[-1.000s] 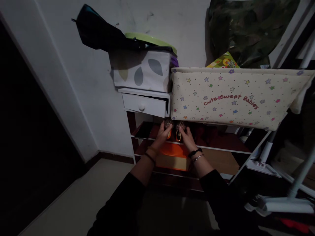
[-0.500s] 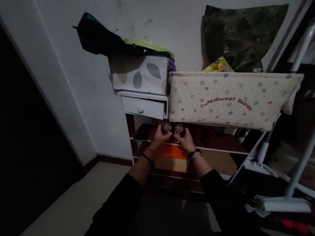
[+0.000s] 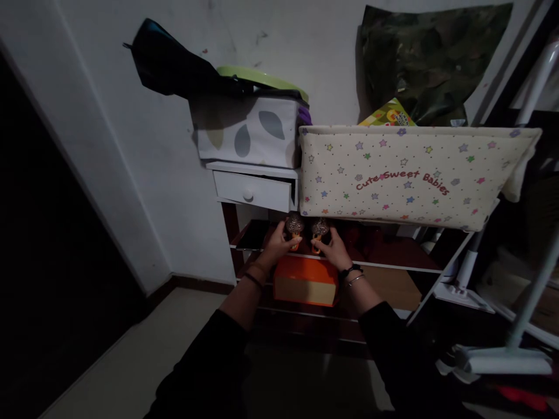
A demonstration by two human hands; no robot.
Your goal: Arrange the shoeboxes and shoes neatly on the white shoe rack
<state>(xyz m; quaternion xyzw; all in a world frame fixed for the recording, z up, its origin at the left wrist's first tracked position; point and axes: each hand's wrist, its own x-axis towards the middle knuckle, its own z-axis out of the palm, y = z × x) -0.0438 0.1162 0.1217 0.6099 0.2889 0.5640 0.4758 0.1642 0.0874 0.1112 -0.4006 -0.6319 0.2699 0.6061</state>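
Two small glittery brown shoes, by the look of their rounded sparkling fronts and orange inner parts, sit side by side on the upper shelf. My left hand [image 3: 278, 243] is closed around the left glittery shoe [image 3: 295, 223], its thumb over the orange part. The right glittery shoe [image 3: 320, 226] is pinched in my right hand [image 3: 335, 249], thumb on the near side. Dim light hides the fingers behind both shoes. Just below my hands, an orange box [image 3: 305, 267] with a pale yellow front lies on the lower shelf.
The rack's white drawer [image 3: 236, 190] hangs slightly crooked. A star-printed fabric bin [image 3: 402, 174] overhangs the shelf from above. A dark flat object [image 3: 254, 234] lies left on the shelf; dark red items [image 3: 362, 235] lie right. A squeegee-like broom [image 3: 506, 361] stands at right.
My hands have moved slightly apart, each with its shoe, so the gap between the two shoes is a little wider. The view has shifted slightly.
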